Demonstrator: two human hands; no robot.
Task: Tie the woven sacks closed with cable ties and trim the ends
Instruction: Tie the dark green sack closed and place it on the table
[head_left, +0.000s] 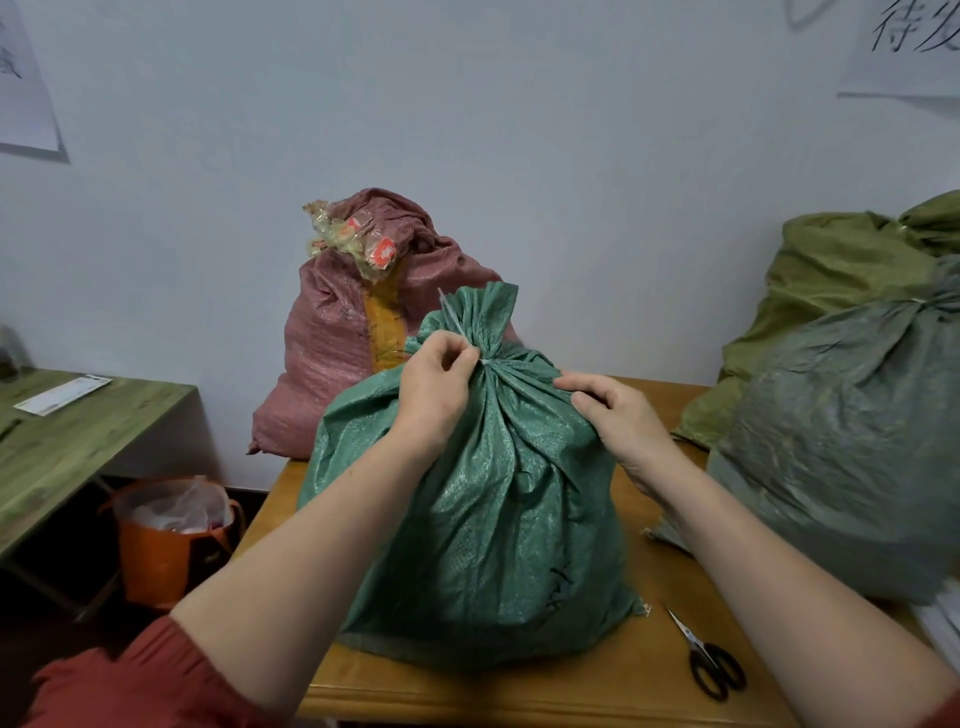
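The green sack (493, 519) stands upright in the middle of the wooden counter (623, 691), its neck gathered into a tight bunch with a ruffle of fabric above. A pale cable tie (454, 317) circles that neck, and its loose tail pokes up and to the left. The left hand (441, 374) is at the neck, fingers (462, 358) curled in and pinching the tie right where it cinches. The right hand (618, 415) sits just right of the neck, its fingers (576, 387) bent into the folds and gripping the sack cloth. Black-handled scissors (709, 657) lie closed on the counter near the sack's right corner, apart from both hands. Behind stands a pink sack (322, 374) against the wall; to the right, a grey-green sack (841, 441), tied at its neck.
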